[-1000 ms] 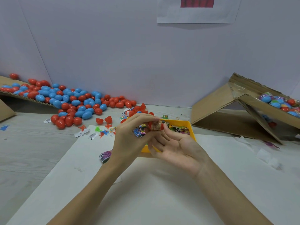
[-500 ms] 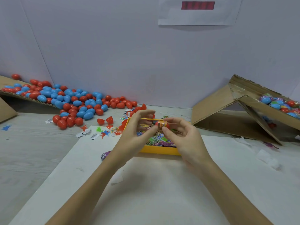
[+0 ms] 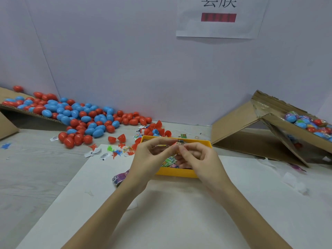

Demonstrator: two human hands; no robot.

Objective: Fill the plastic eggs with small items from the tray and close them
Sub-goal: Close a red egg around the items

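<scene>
Between my two hands, just above the yellow tray [image 3: 177, 173], I hold a small red plastic egg [image 3: 177, 145] with a wrapped item showing at its mouth; it is mostly hidden by my fingertips, so I cannot tell whether it is shut yet. My left hand [image 3: 150, 159] pinches it from one side and my right hand [image 3: 198, 159] pinches it from the other, probably to press the halves together. I keep it over the tray, likely so anything dropped lands among the small wrapped items [image 3: 168, 161]. Empty red and blue eggs [image 3: 86, 119] are heaped far left on the surface [image 3: 36, 169], within reach. A tilted cardboard box [image 3: 296, 128] at far right holds what look like filled eggs.
</scene>
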